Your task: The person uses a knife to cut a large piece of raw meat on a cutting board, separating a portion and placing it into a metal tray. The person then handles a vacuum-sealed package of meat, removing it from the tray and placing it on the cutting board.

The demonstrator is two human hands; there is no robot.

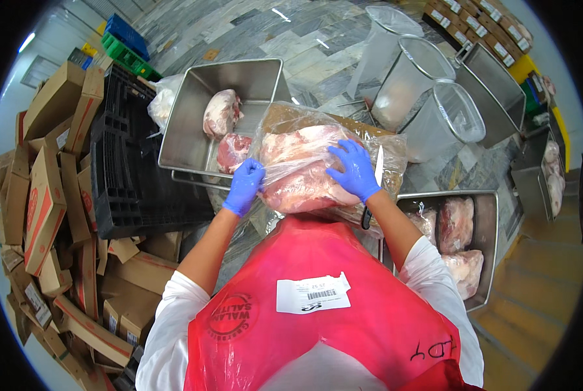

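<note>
A large slab of pale pink, fatty raw meat (304, 186) lies in front of me under clear plastic film (288, 163), on a cardboard box (356, 127). At the meat's left edge, my left hand (244, 186), in a blue glove, is closed on the gathered film. My right hand (355, 171), also gloved in blue, rests on the film at the meat's right side with its fingers apart. Just beside that hand is a knife (379, 163), blade pointing away and dark handle near my wrist. Whether the hand touches the knife I cannot tell.
Pieces of meat lie in a metal bin (265, 75) at far left and another metal bin (490, 260) at right. A black pallet (132, 156) and piled flattened cartons (47, 202) fill the left. Clear-lined round containers (428, 55) stand at far right.
</note>
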